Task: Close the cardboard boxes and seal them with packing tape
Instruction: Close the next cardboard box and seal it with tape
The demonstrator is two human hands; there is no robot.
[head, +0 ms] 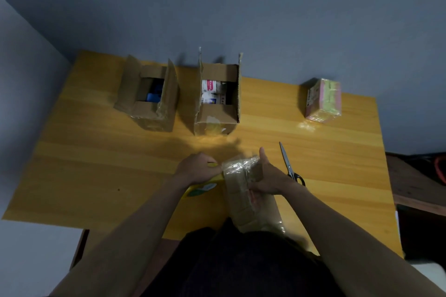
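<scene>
Both hands, left (196,169) and right (266,177), grip a tape-glossed box (243,190); beyond them two boxes (147,96) (218,101) stand open; one scissors (290,166) lies beside the right hand.

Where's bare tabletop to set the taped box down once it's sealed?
Free patches on the table: the wide left stretch, in front of the left open box; and the right side between the small wrapped box and the scissors. Crowded: the near middle, where both hands work the taped box.
</scene>
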